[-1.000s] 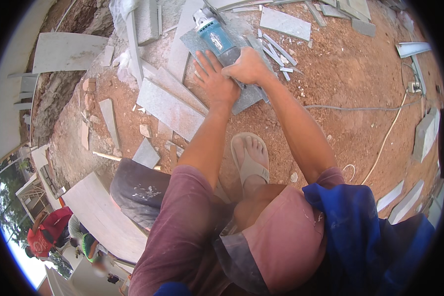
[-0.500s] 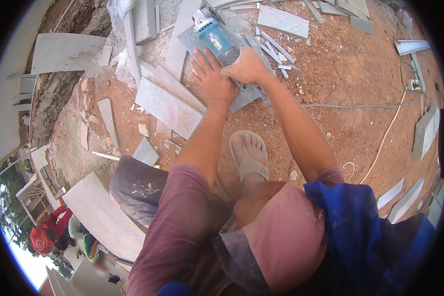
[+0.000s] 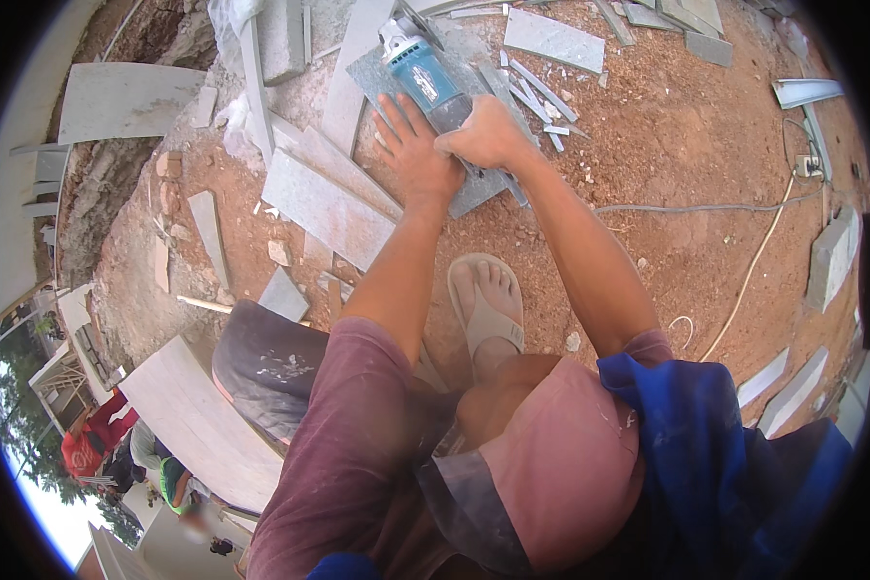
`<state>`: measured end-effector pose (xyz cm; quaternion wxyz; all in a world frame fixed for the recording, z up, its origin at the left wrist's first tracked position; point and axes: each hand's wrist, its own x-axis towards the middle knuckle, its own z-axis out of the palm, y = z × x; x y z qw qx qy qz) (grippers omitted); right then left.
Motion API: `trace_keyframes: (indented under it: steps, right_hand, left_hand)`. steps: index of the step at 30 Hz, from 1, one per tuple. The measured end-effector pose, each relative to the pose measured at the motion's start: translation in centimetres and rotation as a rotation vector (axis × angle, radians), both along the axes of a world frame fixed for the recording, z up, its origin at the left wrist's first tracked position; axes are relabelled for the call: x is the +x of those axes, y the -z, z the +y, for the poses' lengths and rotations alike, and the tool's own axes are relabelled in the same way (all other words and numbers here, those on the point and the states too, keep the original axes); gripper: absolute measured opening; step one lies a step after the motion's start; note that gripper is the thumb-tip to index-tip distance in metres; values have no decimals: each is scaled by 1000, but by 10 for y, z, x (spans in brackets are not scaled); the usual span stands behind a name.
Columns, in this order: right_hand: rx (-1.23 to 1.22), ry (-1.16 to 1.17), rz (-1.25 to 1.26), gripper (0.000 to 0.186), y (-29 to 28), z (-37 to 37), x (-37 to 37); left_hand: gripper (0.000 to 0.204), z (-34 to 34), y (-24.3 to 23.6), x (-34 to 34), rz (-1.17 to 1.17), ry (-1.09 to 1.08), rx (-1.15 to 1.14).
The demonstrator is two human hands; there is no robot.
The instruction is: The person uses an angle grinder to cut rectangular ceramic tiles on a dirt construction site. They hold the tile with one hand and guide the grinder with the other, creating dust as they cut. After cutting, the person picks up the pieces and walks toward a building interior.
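Outdoor building site: stone slabs (image 3: 329,210) and narrow offcuts (image 3: 543,89) are lying on reddish bare soil (image 3: 667,145), an angle grinder (image 3: 425,75) is resting over a grey slab (image 3: 479,194) at the far middle, a cable (image 3: 686,209) is trailing across the right, and trees (image 3: 12,401) are showing at left.

Angle grinder (image 3: 425,75): white print on the teal casing, one short block set lengthwise along the body, letters small and blurred, wording not legible. Red shirt (image 3: 83,450) on a person at far left: pale, rounded lettering or logo across the fabric, bent by the lens, not legible. Sandal (image 3: 494,334): tiny mark near the outer edge of the beige strap, too small to tell if it's text. No clearly readable words or numbers.
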<state>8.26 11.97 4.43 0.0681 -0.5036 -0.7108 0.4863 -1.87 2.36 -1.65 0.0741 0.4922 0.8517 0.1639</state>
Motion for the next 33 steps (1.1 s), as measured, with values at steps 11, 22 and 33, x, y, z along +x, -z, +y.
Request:
trace_keyframes:
  steps: [11,22,33]
  right_hand:
    - [45,31,26,45,-13,-11,8]
    - [-9,25,12,48,-9,-16,17]
    - [-17,17,-18,54,-3,-22,24]
  left_hand:
    - [113,-1,-2,0,-7,9,-11]
    - [121,-2,-6,0,-8,23,-13]
    - [128,-2,-9,1,-28,17,-15]
